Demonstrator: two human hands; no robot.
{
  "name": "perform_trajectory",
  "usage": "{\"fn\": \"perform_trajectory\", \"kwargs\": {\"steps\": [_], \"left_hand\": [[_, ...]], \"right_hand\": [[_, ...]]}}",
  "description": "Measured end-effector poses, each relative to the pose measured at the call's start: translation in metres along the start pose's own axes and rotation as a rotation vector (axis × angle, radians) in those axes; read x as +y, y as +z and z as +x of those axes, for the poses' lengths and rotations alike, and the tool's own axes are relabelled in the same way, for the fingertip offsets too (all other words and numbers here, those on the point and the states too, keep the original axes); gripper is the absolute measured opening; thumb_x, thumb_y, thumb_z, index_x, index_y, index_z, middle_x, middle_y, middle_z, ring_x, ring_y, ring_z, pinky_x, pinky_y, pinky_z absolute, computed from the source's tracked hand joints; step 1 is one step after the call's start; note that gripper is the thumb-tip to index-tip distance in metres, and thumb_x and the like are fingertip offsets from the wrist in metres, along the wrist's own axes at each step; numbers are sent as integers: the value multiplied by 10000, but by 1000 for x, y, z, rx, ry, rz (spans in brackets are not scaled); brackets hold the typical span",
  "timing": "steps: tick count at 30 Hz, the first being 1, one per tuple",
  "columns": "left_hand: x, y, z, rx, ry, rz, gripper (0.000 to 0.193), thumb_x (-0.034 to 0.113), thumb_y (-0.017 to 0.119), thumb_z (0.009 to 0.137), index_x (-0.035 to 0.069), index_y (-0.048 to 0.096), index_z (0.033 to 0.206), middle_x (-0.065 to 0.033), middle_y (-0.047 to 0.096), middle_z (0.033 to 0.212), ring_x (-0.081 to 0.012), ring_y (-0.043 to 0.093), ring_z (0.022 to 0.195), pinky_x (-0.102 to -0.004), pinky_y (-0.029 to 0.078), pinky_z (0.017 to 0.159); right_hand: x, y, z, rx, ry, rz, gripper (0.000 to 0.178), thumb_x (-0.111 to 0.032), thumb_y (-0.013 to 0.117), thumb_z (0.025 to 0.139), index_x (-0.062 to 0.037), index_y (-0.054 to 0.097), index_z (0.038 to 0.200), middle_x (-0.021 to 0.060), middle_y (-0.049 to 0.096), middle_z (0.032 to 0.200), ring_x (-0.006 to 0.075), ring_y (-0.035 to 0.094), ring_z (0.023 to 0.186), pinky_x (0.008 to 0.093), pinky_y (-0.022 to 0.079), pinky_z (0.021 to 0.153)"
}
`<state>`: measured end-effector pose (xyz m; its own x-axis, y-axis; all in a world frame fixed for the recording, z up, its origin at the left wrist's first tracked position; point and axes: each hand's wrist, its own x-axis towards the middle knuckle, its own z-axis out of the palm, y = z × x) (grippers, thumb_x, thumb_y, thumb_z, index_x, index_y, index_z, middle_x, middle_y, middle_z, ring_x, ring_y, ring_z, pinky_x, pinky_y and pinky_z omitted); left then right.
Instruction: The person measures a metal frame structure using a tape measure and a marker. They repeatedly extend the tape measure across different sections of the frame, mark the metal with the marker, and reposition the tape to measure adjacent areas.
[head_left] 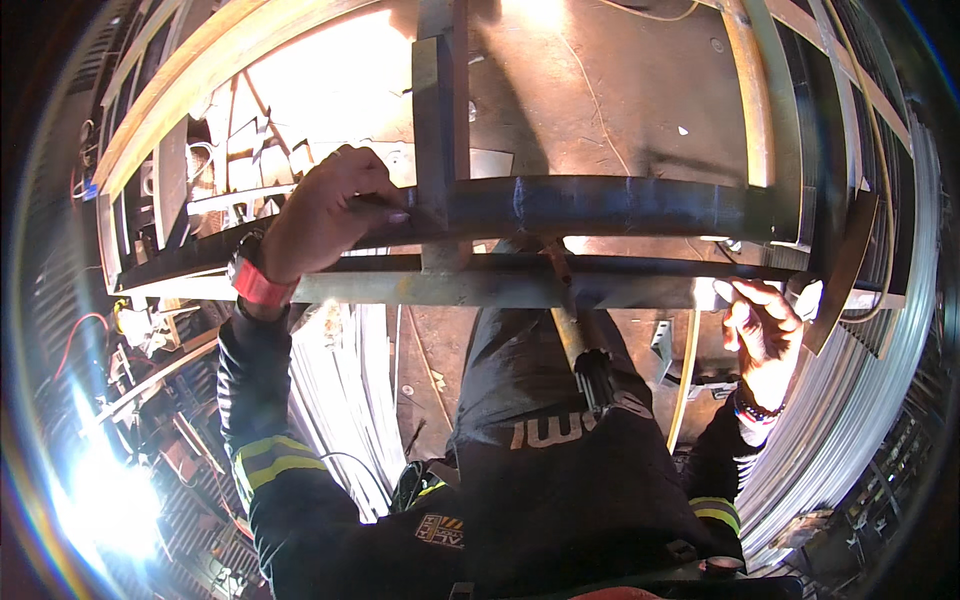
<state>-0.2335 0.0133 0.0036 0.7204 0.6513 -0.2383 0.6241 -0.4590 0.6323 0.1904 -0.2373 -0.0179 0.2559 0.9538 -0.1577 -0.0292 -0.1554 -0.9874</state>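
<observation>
My left hand [345, 205], with a red-banded watch at the wrist, is closed over the left part of a dark steel bar [600, 207], its fingertips by an upright steel post [436, 125]. Whether it grips anything is hidden. My right hand [764, 325] is at the right end of a nearer, lower steel bar [480, 288]. Its fingers are curled together in strong glare; what they hold, if anything, I cannot make out. Between my hands, a rod-like tool with a yellow-brown shaft [568, 325] and black ribbed grip [595, 378] slants across the lower bar; its far end is unclear.
Long pale metal lengths [850, 430] are stacked at the right, and more strips [345, 400] lie at lower left. A very bright light [108, 500] glares at far left. Rusty beams [755, 90] form the frame around me. A thin cable [590, 85] crosses the brown floor.
</observation>
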Motion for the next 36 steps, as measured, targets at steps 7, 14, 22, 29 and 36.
{"fn": "perform_trajectory", "kwargs": {"steps": [7, 14, 22, 29, 36], "left_hand": [[-23, -7, -8, -54, -62, -281, 106, 29, 743, 832, 10, 678, 913, -42, 573, 844, -143, 579, 819, -293, 472, 744], [-20, -10, -12, -60, -126, -277, 101, 68, 751, 814, 42, 699, 897, -63, 615, 824, -179, 607, 773, -316, 469, 709], [-37, -13, -11, -87, -94, -228, 114, 94, 755, 810, 30, 678, 864, -87, 601, 791, -228, 619, 728, -332, 488, 679], [-45, -16, -4, -106, 29, -336, 89, 44, 748, 810, 1, 670, 814, -74, 581, 770, -206, 590, 710, -322, 470, 631], [-46, -8, -4, -97, -8, -411, 80, 27, 747, 804, -2, 674, 820, -80, 575, 754, -218, 581, 693, -330, 465, 616]], "right_hand": [[10, 17, -6, 5, -66, 82, 240, -54, 727, 884, -4, 673, 1113, 76, 632, 891, 92, 555, 610, 197, 430, 484], [34, 67, 15, 229, -239, 2, 184, -4, 625, 939, -33, 639, 1121, 115, 647, 880, 107, 486, 571, 241, 398, 499], [53, 72, 18, 332, -313, -22, 151, -23, 639, 918, 11, 638, 1065, 86, 547, 761, 142, 490, 601, 261, 417, 510], [47, 61, 14, 214, -248, 145, 154, -31, 624, 902, 22, 615, 1046, 59, 504, 726, 122, 466, 589, 249, 399, 477], [25, 60, 2, 169, -206, 296, 225, -68, 644, 909, 8, 593, 1114, 66, 489, 754, 141, 462, 569, 256, 384, 477]]}}
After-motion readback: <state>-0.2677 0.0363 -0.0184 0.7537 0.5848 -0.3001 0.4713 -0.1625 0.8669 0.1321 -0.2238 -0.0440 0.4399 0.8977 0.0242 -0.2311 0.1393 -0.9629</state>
